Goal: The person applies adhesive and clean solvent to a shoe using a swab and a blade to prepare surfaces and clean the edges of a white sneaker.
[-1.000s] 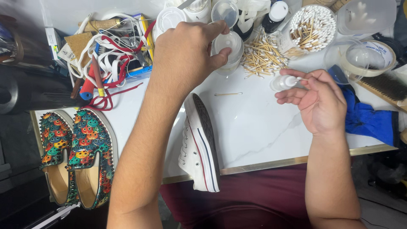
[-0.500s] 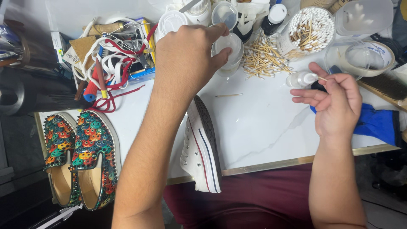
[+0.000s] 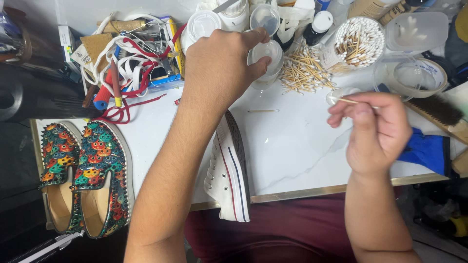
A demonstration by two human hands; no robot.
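Left hand holds small clear plastic cup at 12 o'clock; light, bendy, grip rim. Right hand pinches thin wooden cotton swab; snaps easily.

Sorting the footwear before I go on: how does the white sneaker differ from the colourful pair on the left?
The white sneaker is plain canvas with red and blue stripes; the patterned slip-ons are multicoloured and studded. The sneaker lies on its side, alone; the slip-ons sit upright as a pair. The sneaker has lace eyelets; the slip-ons have none. All rest on the white table.
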